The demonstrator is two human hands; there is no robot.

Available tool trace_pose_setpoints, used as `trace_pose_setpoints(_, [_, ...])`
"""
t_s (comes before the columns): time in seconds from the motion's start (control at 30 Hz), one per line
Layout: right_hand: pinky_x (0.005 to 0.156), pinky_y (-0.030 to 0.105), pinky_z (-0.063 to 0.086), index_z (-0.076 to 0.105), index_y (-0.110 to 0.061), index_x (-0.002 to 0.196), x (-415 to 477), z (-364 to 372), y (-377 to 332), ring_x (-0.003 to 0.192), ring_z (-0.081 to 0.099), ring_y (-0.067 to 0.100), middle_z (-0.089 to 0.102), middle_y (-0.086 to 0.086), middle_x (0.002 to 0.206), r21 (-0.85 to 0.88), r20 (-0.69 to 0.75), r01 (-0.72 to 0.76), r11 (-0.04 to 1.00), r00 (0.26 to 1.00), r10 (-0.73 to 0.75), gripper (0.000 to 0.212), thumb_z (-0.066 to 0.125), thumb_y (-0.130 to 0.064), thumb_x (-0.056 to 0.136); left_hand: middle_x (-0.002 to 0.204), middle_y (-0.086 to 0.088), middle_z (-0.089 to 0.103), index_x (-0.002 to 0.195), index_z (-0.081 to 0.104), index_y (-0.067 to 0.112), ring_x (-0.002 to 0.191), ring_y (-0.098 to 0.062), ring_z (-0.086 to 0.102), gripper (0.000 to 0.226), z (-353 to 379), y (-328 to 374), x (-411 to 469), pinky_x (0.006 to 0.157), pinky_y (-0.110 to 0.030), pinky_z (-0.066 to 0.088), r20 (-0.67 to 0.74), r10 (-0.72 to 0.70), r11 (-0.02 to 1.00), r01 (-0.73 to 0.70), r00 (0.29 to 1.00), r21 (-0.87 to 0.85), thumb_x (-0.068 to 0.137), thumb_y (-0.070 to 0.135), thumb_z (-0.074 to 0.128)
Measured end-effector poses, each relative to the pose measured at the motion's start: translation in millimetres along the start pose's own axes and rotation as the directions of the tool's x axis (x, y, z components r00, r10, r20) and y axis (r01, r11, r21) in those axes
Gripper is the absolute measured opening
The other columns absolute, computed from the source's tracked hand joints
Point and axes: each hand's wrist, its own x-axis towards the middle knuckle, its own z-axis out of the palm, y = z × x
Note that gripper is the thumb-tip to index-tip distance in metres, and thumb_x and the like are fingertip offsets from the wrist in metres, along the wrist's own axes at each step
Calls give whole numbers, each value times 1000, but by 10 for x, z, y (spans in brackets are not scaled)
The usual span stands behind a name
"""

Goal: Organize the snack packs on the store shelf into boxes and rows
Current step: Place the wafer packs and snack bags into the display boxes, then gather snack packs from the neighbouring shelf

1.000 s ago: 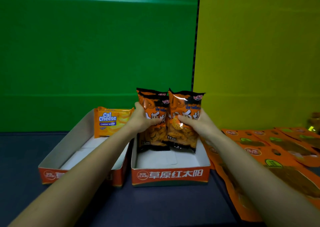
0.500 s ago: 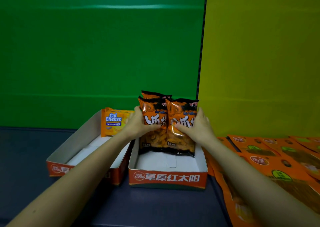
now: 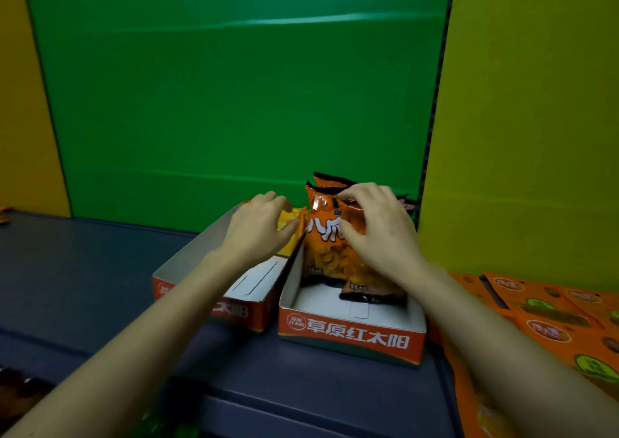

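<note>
Orange snack packs [image 3: 326, 253] are stood upright at the back of the right box [image 3: 351, 337], clasped by the right hand [image 3: 378, 233], its grip curled over their tops. The yellow pack [image 3: 289, 218] in the left box [image 3: 187, 263] is touched by the left hand [image 3: 254, 233]; whether that grip is closed cannot be told. Squaring the row seems to be the step in hand; next, a release without toppling is called for.

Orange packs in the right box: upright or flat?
Upright: the packs stand on the box floor at its back, right hand holding them.
</note>
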Motion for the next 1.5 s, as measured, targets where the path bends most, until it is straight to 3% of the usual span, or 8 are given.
trace_pose_setpoints(0.17, [88,32,44,59,-24,116,97,222,-491,113,53,18,61,-4,116,77,190,169,983,965,-180,29,53,-27,87,108,-4,64,106,61,14,102,-28,57,25,-301,-367,-387,74,-34,42,-81,-99,986,109,992,123,91,31,50])
trace_pose_setpoints(0.5, [93,34,46,56,-24,122,210,747,-1770,115,55,18,62,-4,121,247,339,338,908,848,-408,33,51,-32,90,112,-2,63,108,58,16,106,-24,57,26,-1095,-1341,-1348,77,-33,43,-88,-333,875,343,939,342,93,35,46])
trace_pose_setpoints(0.73, [91,36,48,55,-28,122,235,1241,-2826,113,56,17,62,-8,120,329,395,326,886,805,-443,33,50,-38,91,111,-1,63,108,57,17,107,-23,57,29,-1690,-2209,-1980,78,-33,45,-95,-404,812,405,910,420,92,38,47])
trace_pose_setpoints(0.97, [85,33,46,55,-29,123,304,1760,-4039,112,57,17,62,-8,121,410,405,249,878,812,-420,34,50,-40,92,105,0,64,101,57,16,99,-22,59,27,-2331,-3215,-2510,63,-27,33,-93,-412,770,401,906,496,92,39,47])
trace_pose_setpoints(1.17, [87,33,46,57,-30,120,448,2191,-4925,112,57,20,63,-6,121,445,454,189,875,795,-403,33,52,-42,90,103,0,64,104,58,15,99,-22,60,31,-2710,-3949,-2823,71,-34,45,-63,-478,747,443,876,496,92,41,46])
trace_pose_setpoints(1.5, [89,34,48,60,-29,115,967,3102,-5950,108,59,17,65,-8,114,489,490,89,867,794,-359,28,55,-40,89,103,2,64,101,57,17,97,-20,60,30,-2865,-5342,-2935,69,-32,45,-88,-536,729,512,840,454,92,43,46])
